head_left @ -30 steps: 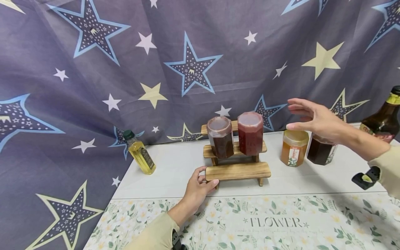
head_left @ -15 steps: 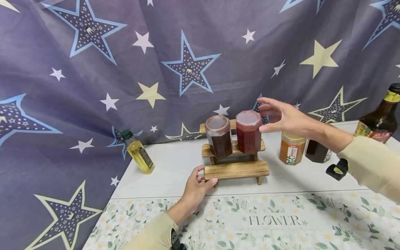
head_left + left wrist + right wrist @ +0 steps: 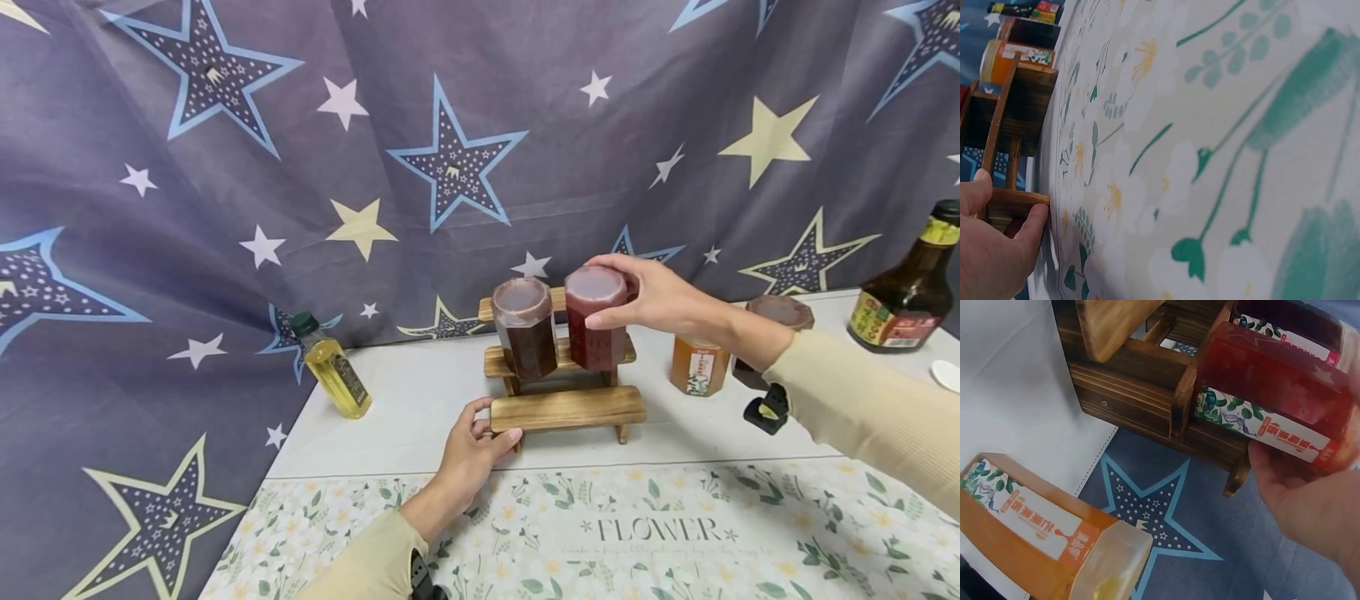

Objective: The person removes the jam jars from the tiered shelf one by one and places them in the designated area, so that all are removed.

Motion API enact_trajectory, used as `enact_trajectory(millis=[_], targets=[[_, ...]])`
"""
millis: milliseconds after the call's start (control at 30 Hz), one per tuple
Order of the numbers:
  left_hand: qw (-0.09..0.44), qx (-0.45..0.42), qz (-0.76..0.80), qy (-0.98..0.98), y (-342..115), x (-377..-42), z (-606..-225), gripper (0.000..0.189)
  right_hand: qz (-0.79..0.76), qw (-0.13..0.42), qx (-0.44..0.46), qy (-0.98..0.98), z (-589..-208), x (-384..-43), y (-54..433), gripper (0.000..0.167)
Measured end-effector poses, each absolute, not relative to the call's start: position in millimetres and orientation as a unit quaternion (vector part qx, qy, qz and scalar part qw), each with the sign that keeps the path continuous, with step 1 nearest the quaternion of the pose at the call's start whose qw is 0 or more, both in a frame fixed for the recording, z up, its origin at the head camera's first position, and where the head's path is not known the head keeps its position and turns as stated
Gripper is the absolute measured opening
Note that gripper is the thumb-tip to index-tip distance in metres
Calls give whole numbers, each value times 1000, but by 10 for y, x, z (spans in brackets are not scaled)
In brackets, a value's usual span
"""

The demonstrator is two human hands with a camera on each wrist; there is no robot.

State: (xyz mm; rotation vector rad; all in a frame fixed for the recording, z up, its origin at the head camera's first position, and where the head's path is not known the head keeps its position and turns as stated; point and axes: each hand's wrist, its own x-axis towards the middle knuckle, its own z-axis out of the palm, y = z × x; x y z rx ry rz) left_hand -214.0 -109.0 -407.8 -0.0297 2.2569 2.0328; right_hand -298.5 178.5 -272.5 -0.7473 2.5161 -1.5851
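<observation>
A small stepped wooden rack (image 3: pixel 570 408) stands on the table. My left hand (image 3: pixel 468 450) grips the left end of its lowest step, thumb in front; the left wrist view shows thumb and finger on the wood (image 3: pixel 1019 199). On the middle step stand two jars, a dark brown one (image 3: pixel 531 346) at left and a red one (image 3: pixel 596 342) at right. My right hand (image 3: pixel 660 298) holds the red jar near its top, thumb on the front and fingers reaching behind. In the right wrist view, the red jar (image 3: pixel 1272 375) bears a white floral label.
Right of the rack stand an orange jar (image 3: pixel 699 367) and a dark jar (image 3: pixel 780 312), both partly behind my right arm. A brown sauce bottle (image 3: pixel 903 292) is at far right, near a white round object (image 3: pixel 947 375). An oil bottle (image 3: pixel 337 375) stands left. Starry cloth hangs behind.
My right hand has moved left from above the orange jar to the red jar and now closes around its top. The left hand stays on the rack.
</observation>
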Motion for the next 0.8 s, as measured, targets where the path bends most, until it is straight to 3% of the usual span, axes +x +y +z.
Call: enact_trajectory(millis=[800], targets=[[55, -7, 669, 741, -1095, -2132, -4059, 71, -526, 5, -228, 820, -2633, -2958, 1761, 66]])
